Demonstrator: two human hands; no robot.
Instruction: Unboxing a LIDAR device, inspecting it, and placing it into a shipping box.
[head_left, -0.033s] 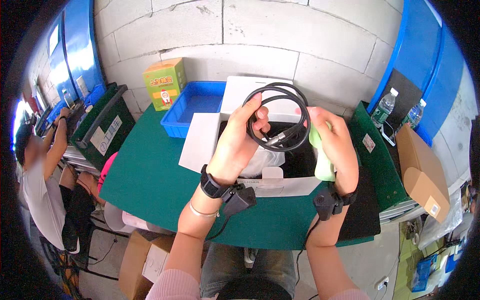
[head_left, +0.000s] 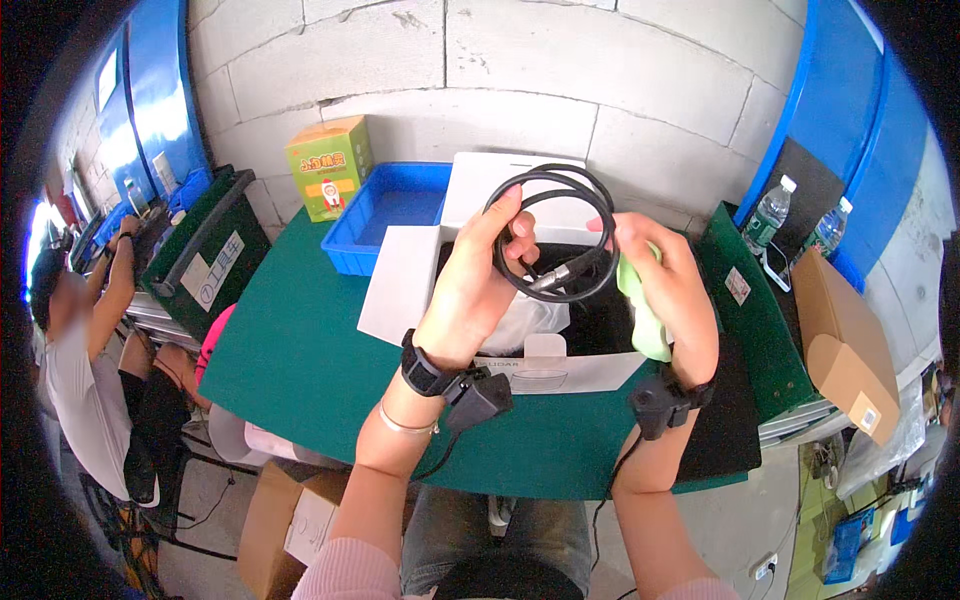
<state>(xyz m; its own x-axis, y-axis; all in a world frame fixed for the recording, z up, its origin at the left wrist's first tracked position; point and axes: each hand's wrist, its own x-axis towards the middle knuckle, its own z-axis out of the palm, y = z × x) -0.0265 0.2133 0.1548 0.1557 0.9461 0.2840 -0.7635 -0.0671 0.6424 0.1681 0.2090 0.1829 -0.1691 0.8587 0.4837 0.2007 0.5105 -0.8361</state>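
A coiled black cable (head_left: 601, 262) with a silver metal connector (head_left: 556, 275) is held up above the open white box. My left hand (head_left: 483, 277) is closed on the left side of the coil, thumb on top. At the coil's right side is my right hand (head_left: 668, 280), its fingers curled around a light green cloth (head_left: 648, 318) that hangs below the palm. The right thumb and fingertips meet the cable's edge. Below the coil, the white box (head_left: 395, 290) shows a black interior and a clear plastic bag (head_left: 530, 325) inside, partly hidden by my left hand.
A blue tray (head_left: 345, 245) and a green-yellow carton (head_left: 328, 170) stand at the back left of the green table (head_left: 290, 340). To the right are two water bottles (head_left: 768, 212), a phone and an open cardboard box (head_left: 848, 335). A person (head_left: 85, 400) sits at far left.
My right hand and the green cloth have shifted very slightly. The cable coil and my left hand stay almost where they were.
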